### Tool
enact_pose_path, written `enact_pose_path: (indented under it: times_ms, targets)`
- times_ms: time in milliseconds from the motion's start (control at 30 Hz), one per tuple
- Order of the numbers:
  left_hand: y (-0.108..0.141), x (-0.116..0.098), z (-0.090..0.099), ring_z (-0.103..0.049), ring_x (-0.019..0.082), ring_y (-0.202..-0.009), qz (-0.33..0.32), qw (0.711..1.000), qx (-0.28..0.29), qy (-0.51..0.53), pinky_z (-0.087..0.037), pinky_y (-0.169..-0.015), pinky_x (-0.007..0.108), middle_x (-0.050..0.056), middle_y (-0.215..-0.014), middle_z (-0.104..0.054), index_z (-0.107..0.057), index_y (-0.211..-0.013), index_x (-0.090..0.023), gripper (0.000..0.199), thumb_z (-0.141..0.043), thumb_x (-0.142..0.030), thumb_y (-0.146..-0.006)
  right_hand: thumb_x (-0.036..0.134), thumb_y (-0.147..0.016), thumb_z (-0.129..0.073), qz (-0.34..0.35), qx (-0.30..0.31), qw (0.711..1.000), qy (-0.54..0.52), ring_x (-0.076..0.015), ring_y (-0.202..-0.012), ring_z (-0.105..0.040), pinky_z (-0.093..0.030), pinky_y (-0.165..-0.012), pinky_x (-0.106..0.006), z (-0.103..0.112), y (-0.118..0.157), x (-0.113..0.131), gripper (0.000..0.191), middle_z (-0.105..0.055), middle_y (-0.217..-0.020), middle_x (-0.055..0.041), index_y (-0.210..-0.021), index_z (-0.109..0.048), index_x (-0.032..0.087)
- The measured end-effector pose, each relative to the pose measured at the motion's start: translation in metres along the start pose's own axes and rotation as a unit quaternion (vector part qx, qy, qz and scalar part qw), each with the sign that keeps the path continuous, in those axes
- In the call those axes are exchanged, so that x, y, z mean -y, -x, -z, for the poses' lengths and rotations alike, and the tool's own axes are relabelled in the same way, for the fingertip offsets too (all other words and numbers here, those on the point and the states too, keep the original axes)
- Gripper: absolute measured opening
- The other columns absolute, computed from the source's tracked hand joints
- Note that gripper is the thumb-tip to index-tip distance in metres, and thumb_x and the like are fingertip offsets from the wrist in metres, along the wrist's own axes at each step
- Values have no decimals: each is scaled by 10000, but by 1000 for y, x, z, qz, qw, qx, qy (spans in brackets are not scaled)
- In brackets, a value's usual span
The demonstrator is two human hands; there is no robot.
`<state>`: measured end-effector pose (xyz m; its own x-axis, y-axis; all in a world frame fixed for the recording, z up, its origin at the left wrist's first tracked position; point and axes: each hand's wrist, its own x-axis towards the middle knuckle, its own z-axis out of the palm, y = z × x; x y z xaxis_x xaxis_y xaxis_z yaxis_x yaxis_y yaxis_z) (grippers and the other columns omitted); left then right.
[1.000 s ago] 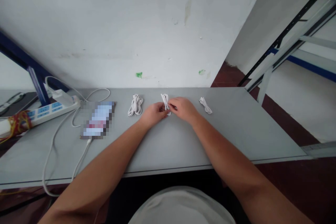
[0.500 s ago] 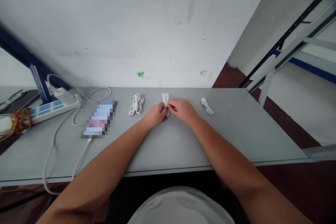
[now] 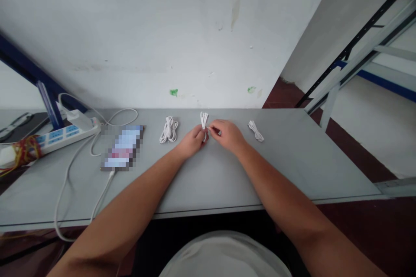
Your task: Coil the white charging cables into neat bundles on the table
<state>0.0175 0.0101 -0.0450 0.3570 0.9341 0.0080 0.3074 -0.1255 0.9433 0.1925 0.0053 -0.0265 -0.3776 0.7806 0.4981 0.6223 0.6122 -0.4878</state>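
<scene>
A folded bundle of white cable [image 3: 204,119] stands between my hands, its loops poking up above my fingers. My left hand [image 3: 192,142] is closed around the bundle's middle. Just to the right, my right hand [image 3: 227,134] is closed in a pinch on a thin white end that leads off the bundle; whether this is the cable's own end or a tie is too small to tell. A looser white cable bundle [image 3: 169,130] lies to the left of my hands. To the right lies a smaller, tightly gathered white cable bundle [image 3: 256,131].
On the grey table [image 3: 208,181], a phone [image 3: 122,147] with a blurred screen is plugged into a white charging cable [image 3: 103,194]. A power strip [image 3: 58,135] with a white adapter [image 3: 78,117] lies at the left. The wall [image 3: 195,43] borders the table's back edge.
My right hand has drawn slightly away from the bundle, and a thin white end now shows between its fingertips. The bundle's middle looks more tightly gathered.
</scene>
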Motion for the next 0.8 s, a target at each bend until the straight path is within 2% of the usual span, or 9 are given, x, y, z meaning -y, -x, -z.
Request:
enact_pose_path:
  times_ms: [267,367,533,667,800]
  targets:
    - [1,-6,4,-420,112,-499,1,1000,-1,19,-361,-548,243,-41,-541,-453,-469,-784,-204,250,-334,-351,-933,289,-904,-462,-37,-21,998,-52,-118,-610,-414,-309,-604,-249,6,-1,-6,206,-506,-673,14,-726,-508,197]
    - [1,-7,4,-441,123,-536,12,999,-32,-38,-360,-566,249,-37,-589,-475,-471,-817,-207,235,-328,-354,-932,360,-912,-464,-66,-26,994,-79,-113,-595,-422,-313,-591,-247,5,0,-2,237,-522,-668,18,-750,-521,198]
    - [2,-7,5,-471,150,-678,-54,981,-29,-184,-355,-658,276,-8,-712,-519,-454,-822,-209,187,-365,-332,-930,485,-923,-437,-125,6,984,-125,-115,-588,-446,-316,-581,-248,-5,2,4,343,-536,-650,23,-759,-524,197]
    - [2,-6,6,-468,160,-702,-83,973,-19,-213,-348,-677,289,1,-736,-507,-428,-819,-211,174,-349,-312,-937,468,-922,-424,-144,32,980,-133,-120,-584,-426,-305,-580,-255,-15,2,3,366,-489,-608,30,-687,-497,197]
    - [2,-6,6,-461,161,-698,-88,973,-15,-213,-343,-676,294,2,-737,-494,-420,-824,-210,184,-332,-318,-944,437,-913,-429,-144,24,973,-179,-124,-616,-431,-322,-605,-251,-17,1,1,331,-480,-635,30,-702,-509,196]
